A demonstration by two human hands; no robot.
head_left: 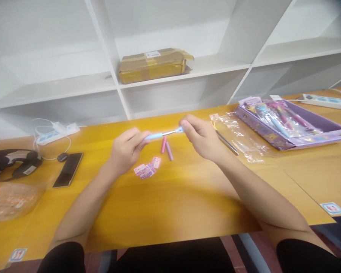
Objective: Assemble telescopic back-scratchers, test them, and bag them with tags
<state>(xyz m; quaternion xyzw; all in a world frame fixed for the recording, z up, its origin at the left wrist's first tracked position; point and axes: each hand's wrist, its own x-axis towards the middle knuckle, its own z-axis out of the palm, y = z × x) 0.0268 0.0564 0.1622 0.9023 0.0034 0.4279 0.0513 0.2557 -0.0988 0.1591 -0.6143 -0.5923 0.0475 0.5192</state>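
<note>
Light blue pen (155,136) is held near-level above the tabletop (170,204), between the two hands, in front of the person. Fingers of the left hand (127,148) are closed around the end of its blue barrel; thumb and fingers of the right hand (200,135) pinch the small light blue piece at the opposite end. A bare, silvery rod is exposed between barrel and end piece. Below the pen, a pink stick (163,145) and a purple stick (169,151) lie close together. Nearer the person, several small printed cards (147,170) lie grouped, some overlapping. Just beyond the right hand, slim dark rods (227,142) lie beside crumpled clear plastic wrapping (251,148). Farther right stands a purple open box (278,145) containing wrapped pens (275,115), blue and pink among them. On the left side, a phone (68,170) lies near a white power strip (57,134) with cables attached. Behind the tabletop, a taped brown parcel (152,67) rests on a white shelf (213,69).
</note>
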